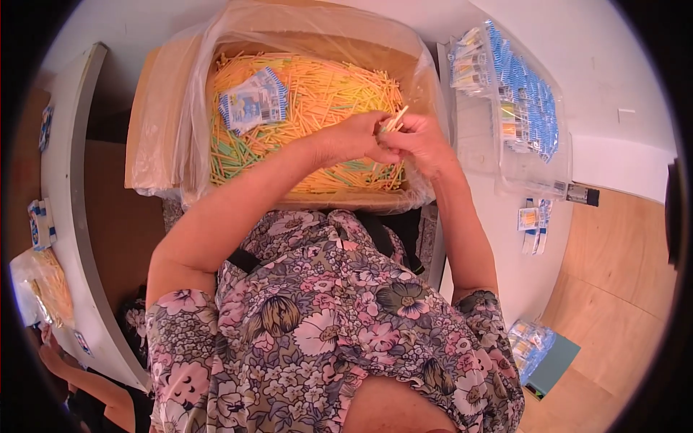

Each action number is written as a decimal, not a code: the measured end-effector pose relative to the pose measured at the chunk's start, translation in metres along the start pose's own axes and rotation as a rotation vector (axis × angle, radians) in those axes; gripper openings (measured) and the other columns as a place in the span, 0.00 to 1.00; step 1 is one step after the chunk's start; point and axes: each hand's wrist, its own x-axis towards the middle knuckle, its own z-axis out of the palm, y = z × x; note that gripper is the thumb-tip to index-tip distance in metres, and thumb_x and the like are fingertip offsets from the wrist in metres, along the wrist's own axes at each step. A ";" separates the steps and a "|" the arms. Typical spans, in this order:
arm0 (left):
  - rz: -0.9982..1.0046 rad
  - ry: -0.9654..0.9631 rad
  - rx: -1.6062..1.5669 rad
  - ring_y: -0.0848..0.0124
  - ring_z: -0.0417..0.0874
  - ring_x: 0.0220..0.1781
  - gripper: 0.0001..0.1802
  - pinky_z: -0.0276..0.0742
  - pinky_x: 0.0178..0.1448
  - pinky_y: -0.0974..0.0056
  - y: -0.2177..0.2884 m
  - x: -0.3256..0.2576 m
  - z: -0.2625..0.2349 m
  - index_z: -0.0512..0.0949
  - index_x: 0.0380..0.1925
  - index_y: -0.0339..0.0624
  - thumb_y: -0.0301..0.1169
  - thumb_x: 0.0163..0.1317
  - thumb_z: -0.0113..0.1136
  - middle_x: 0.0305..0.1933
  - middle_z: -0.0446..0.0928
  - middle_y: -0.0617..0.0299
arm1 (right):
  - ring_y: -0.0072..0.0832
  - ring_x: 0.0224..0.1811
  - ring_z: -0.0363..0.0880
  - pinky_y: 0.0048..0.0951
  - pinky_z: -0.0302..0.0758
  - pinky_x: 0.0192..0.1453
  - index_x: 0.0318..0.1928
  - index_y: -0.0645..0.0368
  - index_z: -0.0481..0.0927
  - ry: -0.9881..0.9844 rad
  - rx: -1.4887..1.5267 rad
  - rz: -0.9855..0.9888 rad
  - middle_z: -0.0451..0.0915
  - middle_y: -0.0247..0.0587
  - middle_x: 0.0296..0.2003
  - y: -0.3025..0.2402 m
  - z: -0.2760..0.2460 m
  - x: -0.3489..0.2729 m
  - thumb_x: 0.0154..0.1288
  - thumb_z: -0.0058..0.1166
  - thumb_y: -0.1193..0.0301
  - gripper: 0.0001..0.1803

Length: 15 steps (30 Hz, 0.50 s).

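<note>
Above the right side of an open cardboard box (137, 137), my two hands meet around a small bunch of pale thin sticks (395, 119). My left hand (357, 137) curls its fingers and thumb at the left of the bunch. From the right, my right hand (426, 144) pinches the same sticks, whose tips poke up between the hands. Lower ends of the bunch are hidden by my fingers. A deep layer of loose orange, yellow and green sticks (325, 90) fills the box. On top of them lie flat blue-and-white printed packets (254, 102).
Clear plastic lining (195, 94) drapes over the box rim. At right, a transparent bin (530, 173) holds rows of filled packets (530, 108); more packets (533, 220) lie nearby on the white table. On the far left, another person's hand (52, 353) is near a bag of sticks (47, 285).
</note>
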 end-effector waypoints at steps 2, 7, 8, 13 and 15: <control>-0.003 -0.171 -0.221 0.71 0.76 0.41 0.29 0.72 0.47 0.68 -0.009 0.009 0.002 0.70 0.53 0.36 0.33 0.51 0.65 0.39 0.76 0.60 | 0.16 0.21 0.73 0.17 0.68 0.25 0.31 0.63 0.81 0.005 -0.119 0.005 0.77 0.31 0.23 -0.006 0.004 -0.003 0.55 0.61 0.74 0.05; -0.219 0.001 -0.012 0.80 0.63 0.24 0.13 0.58 0.26 0.70 -0.007 0.011 -0.003 0.73 0.39 0.39 0.29 0.54 0.59 0.26 0.66 0.70 | 0.16 0.27 0.74 0.18 0.69 0.30 0.34 0.61 0.81 0.070 -0.519 -0.234 0.77 0.29 0.26 -0.006 0.002 0.002 0.59 0.59 0.71 0.06; -0.181 0.082 0.029 0.81 0.62 0.22 0.09 0.56 0.24 0.71 -0.013 0.012 -0.003 0.74 0.35 0.41 0.30 0.55 0.60 0.24 0.67 0.71 | 0.19 0.30 0.75 0.22 0.70 0.32 0.34 0.63 0.80 0.105 -0.566 -0.339 0.77 0.32 0.27 -0.009 0.007 0.004 0.60 0.58 0.68 0.09; -0.180 0.126 -0.056 0.80 0.62 0.21 0.11 0.57 0.25 0.71 -0.009 0.001 -0.013 0.75 0.33 0.40 0.35 0.58 0.60 0.21 0.67 0.70 | 0.22 0.30 0.74 0.26 0.70 0.32 0.38 0.61 0.80 0.244 -0.756 -0.840 0.76 0.33 0.31 -0.001 0.012 0.010 0.67 0.49 0.65 0.12; -0.244 0.151 -0.065 0.81 0.59 0.19 0.11 0.55 0.25 0.73 -0.008 -0.007 -0.024 0.75 0.30 0.42 0.38 0.61 0.57 0.19 0.65 0.72 | 0.33 0.31 0.77 0.32 0.72 0.35 0.36 0.62 0.80 0.180 -0.205 -0.262 0.77 0.41 0.29 -0.003 0.010 0.008 0.65 0.49 0.64 0.14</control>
